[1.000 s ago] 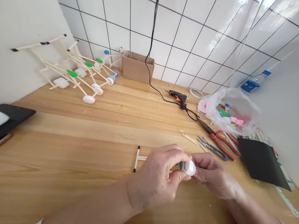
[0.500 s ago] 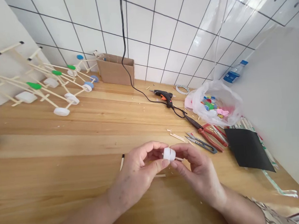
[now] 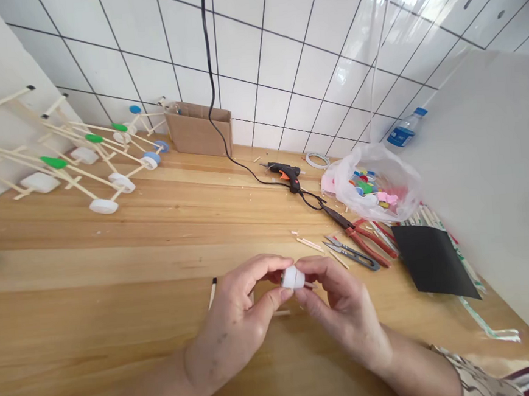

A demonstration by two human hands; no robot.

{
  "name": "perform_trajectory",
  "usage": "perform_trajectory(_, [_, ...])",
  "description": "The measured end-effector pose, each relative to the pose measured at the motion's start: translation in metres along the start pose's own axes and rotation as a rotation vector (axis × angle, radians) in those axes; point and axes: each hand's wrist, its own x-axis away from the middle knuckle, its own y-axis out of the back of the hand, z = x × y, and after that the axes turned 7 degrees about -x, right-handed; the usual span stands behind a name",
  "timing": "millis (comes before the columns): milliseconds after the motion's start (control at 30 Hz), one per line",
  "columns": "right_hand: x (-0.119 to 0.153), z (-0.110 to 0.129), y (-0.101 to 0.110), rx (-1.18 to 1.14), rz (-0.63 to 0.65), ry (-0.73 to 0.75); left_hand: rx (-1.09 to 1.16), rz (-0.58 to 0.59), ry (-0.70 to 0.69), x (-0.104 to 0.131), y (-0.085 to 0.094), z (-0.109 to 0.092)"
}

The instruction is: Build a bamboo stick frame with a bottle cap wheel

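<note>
inspecting through the head view, i record the left hand (image 3: 237, 313) pinching a white two-part piece (image 3: 293, 277) at one end, thumb against fingers; the right hand (image 3: 347, 313) pinches the other end. the piece is raised over the counter (image 3: 119, 331), between both hands. i judge the opposed fingertips steady so small an item. the glue gun (image 3: 285, 173) and snips (image 3: 352, 254) lie beyond, presumably for easy reach. the piece appears smooth, rounded, with a seam at its middle; a thin stick (image 3: 310, 284) shows at its right.
</note>
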Motion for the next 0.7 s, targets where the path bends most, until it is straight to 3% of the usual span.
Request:
perform_trajectory(167, [-0.008, 0.000, 0.002, -0.448, -0.009, -0.311, -0.068, -0.042, -0.060, 0.000, -0.001, 0.000])
perform_trajectory(333, [-0.012, -0.004, 0.004, -0.668, 0.053, -0.505, -0.145, -0.021, -0.146, 0.004, -0.002, 0.005])
perform_trajectory(700, [-0.005, -0.006, -0.001, -0.668, 0.004, -0.476, -0.372, -0.088, -0.361, 0.007, 0.000, 0.001])
